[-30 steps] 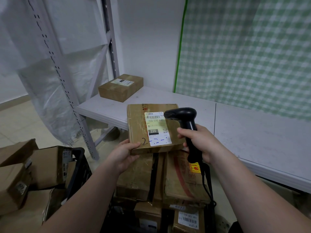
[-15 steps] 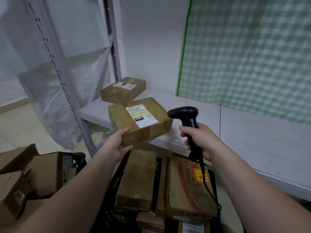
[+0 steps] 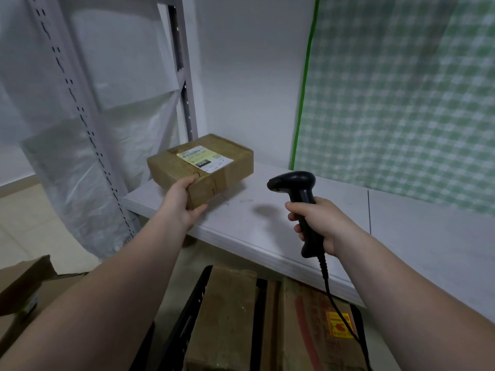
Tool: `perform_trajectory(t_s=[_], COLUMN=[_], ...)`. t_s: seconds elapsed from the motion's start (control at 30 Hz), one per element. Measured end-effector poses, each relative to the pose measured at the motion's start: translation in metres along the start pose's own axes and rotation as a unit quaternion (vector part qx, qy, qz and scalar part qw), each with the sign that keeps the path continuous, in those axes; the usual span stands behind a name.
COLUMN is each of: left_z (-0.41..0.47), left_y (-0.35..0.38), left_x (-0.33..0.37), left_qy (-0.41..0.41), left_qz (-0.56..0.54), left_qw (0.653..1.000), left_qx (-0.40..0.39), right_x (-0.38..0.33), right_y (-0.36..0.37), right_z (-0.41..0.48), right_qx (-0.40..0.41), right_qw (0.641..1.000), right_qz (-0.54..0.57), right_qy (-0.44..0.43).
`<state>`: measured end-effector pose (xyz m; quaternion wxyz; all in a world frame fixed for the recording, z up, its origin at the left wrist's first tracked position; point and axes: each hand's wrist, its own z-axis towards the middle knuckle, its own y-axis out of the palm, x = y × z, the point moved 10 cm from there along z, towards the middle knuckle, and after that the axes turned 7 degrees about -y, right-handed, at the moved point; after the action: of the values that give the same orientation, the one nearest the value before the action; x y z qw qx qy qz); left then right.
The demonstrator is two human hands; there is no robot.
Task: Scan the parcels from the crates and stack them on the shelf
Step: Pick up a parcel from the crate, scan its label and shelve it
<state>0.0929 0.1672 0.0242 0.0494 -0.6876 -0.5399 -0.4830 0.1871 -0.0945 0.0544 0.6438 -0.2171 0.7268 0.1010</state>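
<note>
A brown cardboard parcel (image 3: pixel 233 167) with a white and yellow label on top is at the back left corner of the white shelf (image 3: pixel 267 226). My left hand (image 3: pixel 182 202) grips its near corner, thumb on top and fingers underneath. Whether the parcel rests on the shelf or on another box I cannot tell. My right hand (image 3: pixel 318 220) holds a black corded barcode scanner (image 3: pixel 294 180) upright over the shelf's front part, its head turned left toward the parcel.
A black crate (image 3: pixel 187 311) below the shelf's front edge holds several brown parcels (image 3: pixel 227 317). More cardboard boxes (image 3: pixel 24 285) lie at the lower left. A perforated shelf upright (image 3: pixel 88 116) stands left, and a green checked cloth (image 3: pixel 401 103) hangs behind.
My left hand carried the parcel from in front of me, away from the scanner, up and back to the shelf's left corner, covering the box that lay there. My right hand kept the scanner.
</note>
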Motion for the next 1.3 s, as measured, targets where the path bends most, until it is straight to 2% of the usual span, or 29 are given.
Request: perform_trajectory(t_s=[0.3, 0.4, 0.53, 0.63, 0.97, 1.13, 1.3], left_z=[0.073, 0.102, 0.141, 0.161, 0.169, 0.143, 0.104], left_y=[0.036, 0.047, 0.049, 0.053, 0.066, 0.064, 0.055], left_x=[0.050, 0.054, 0.062, 0.062, 0.063, 0.063, 0.029], left_qy=[0.045, 0.036, 0.038, 0.042, 0.063, 0.046, 0.010], left_qz=[-0.016, -0.005, -0.064, -0.067, 0.054, 0.090, 0.197], left_qw=[0.998, 0.999, 0.997, 0.997, 0.992, 0.992, 0.979], left_qx=[0.041, 0.035, 0.022, 0.026, 0.091, 0.079, 0.053], right_x=[-0.004, 0.001, 0.010, 0.019, 0.033, 0.026, 0.028], right_y=[0.020, 0.028, 0.035, 0.040, 0.045, 0.039, 0.024], right_z=[0.087, 0.115, 0.141, 0.157, 0.164, 0.145, 0.095], right_qx=[0.004, 0.001, -0.001, -0.007, -0.017, -0.016, -0.020], right_qw=[0.999, 0.999, 0.998, 0.998, 0.999, 0.999, 0.999], right_qz=[-0.033, -0.045, -0.057, -0.057, -0.045, -0.043, -0.037], right_qy=[0.002, 0.004, 0.010, 0.014, 0.024, 0.015, 0.012])
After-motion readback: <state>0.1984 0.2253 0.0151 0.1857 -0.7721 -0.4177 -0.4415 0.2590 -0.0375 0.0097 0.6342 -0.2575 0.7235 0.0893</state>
